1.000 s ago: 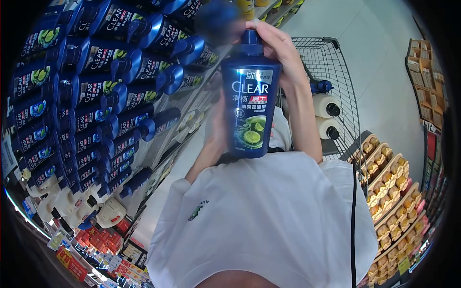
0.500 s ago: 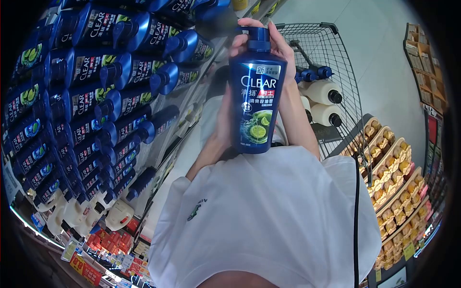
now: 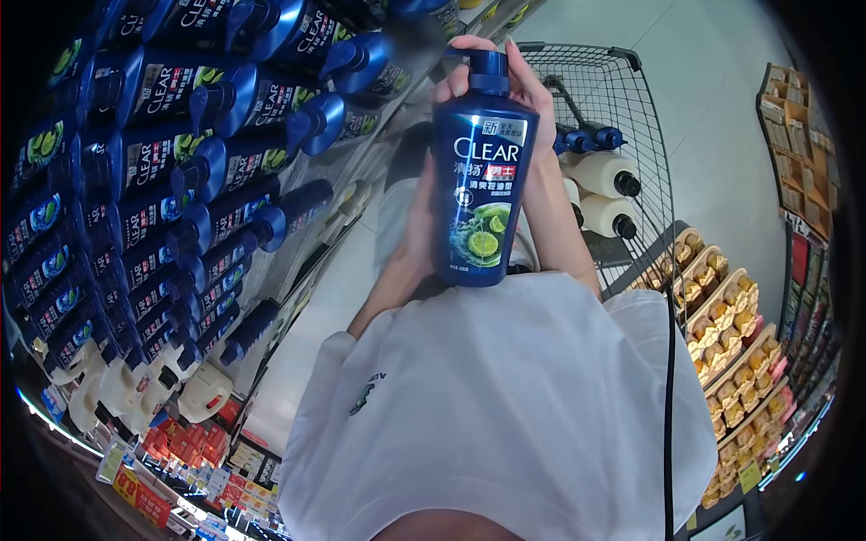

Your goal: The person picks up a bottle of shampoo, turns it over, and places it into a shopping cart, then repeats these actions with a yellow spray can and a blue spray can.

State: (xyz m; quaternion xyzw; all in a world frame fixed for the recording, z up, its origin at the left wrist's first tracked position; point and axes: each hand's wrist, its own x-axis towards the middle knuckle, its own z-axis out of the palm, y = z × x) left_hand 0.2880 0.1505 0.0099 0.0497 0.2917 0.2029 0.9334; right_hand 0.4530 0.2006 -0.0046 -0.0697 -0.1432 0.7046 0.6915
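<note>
Up front, at chest height, you've got a dark blue CLEAR shampoo bottle (image 3: 483,194) held upright w/ both hands, label facing you: white CLEAR lettering, lime picture lower down. Your right hand (image 3: 528,95) is closed round the pump head and neck at the top, fingers wrapped behind. Your left hand (image 3: 420,216) grips the bottle's body from behind on the left side; only its edge shows past the bottle.

Behind the bottle stands a wire shopping cart (image 3: 631,117). It holds two cream-white bottles w/ black caps (image 3: 600,176) lying on their sides, plus two blue pump tops (image 3: 586,140) just beside them; rest of those is hidden.

Left of you, shelves (image 3: 361,171) carry rows of the same blue CLEAR bottles (image 3: 180,153), pumps pointing out. Lower down sit white jugs (image 3: 203,392), then small red packs (image 3: 189,446).

Right side, a display rack (image 3: 731,343) holds trays of gold-wrapped items, too small to ID.
</note>
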